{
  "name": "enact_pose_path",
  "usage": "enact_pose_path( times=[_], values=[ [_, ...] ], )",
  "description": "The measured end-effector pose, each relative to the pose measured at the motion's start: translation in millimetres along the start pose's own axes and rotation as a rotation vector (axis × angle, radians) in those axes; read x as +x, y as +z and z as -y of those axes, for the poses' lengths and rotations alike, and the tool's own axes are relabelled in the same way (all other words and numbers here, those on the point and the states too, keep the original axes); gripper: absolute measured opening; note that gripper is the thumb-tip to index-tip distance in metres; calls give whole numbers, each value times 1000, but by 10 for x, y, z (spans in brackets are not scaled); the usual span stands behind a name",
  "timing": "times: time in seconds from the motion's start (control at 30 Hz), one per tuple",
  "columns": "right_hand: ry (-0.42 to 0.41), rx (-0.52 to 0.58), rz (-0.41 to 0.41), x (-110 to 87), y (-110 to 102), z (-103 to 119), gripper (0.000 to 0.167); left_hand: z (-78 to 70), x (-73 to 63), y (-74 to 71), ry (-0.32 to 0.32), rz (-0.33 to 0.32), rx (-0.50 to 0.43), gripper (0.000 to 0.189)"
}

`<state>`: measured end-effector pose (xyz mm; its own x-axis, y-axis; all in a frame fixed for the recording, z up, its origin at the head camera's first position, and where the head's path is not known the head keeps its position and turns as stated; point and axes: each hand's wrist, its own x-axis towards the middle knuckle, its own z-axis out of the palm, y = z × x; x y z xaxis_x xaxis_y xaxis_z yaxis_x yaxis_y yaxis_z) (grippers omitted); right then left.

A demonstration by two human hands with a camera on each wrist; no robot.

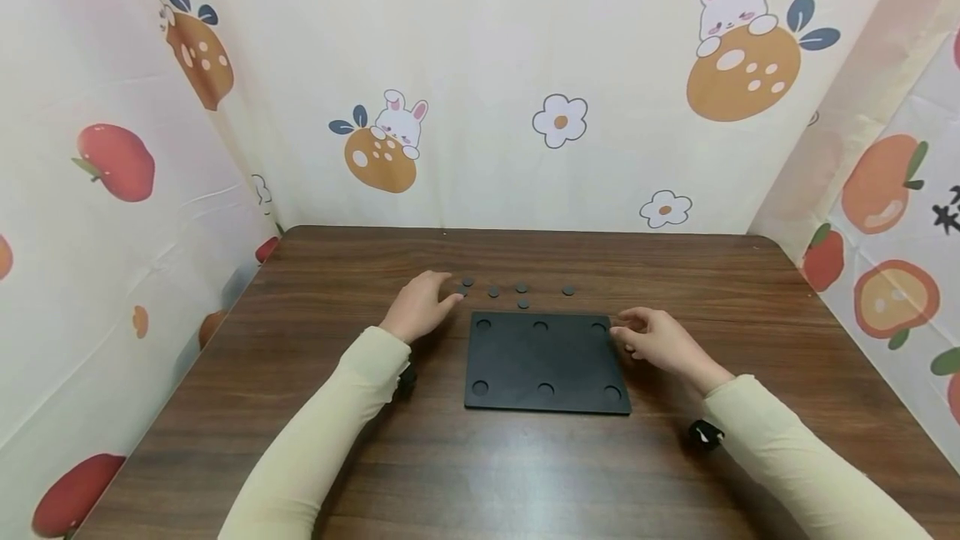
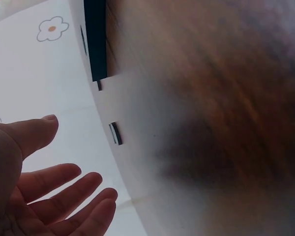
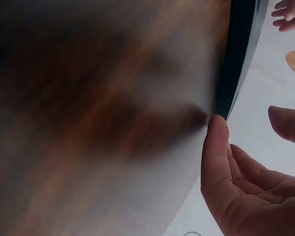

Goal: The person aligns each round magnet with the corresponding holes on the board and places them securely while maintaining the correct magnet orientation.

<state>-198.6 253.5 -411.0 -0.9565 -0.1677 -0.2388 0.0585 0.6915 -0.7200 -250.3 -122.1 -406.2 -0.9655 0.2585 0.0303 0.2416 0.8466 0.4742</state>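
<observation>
A flat black board (image 1: 546,361) with several round recesses along its far and near edges lies on the wooden table. Beyond it, several small dark discs (image 1: 522,304) are scattered, one of them (image 1: 568,291) off to the right. My left hand (image 1: 422,305) hovers by the leftmost discs. In the left wrist view that hand (image 2: 64,187) has its thumb apart from relaxed fingers, and nothing lies between them. At the board's far right corner is my right hand (image 1: 660,342), loosely bent and holding nothing. In the right wrist view a fingertip (image 3: 218,129) appears against the board's edge (image 3: 233,64); contact is unclear.
The brown wooden table (image 1: 352,457) reaches back to a printed curtain (image 1: 487,165), with more curtain on both sides. A black band (image 1: 705,434) sits at the right wrist, and a dark device (image 1: 407,377) shows at the left wrist.
</observation>
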Motion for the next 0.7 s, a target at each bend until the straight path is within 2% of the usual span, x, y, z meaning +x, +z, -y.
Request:
enact_pose_path(
  times=[0.2, 0.53, 0.7],
  values=[
    [28, 52, 29, -18, 46, 13, 61, 22, 107, 42, -16, 26, 5, 53],
    [23, 43, 29, -29, 112, 34, 58, 26, 249, 91, -27, 81, 52, 46],
    [16, 40, 32, -18, 134, 23, 60, 37, 293, 114, -19, 79, 59, 38]
  ],
)
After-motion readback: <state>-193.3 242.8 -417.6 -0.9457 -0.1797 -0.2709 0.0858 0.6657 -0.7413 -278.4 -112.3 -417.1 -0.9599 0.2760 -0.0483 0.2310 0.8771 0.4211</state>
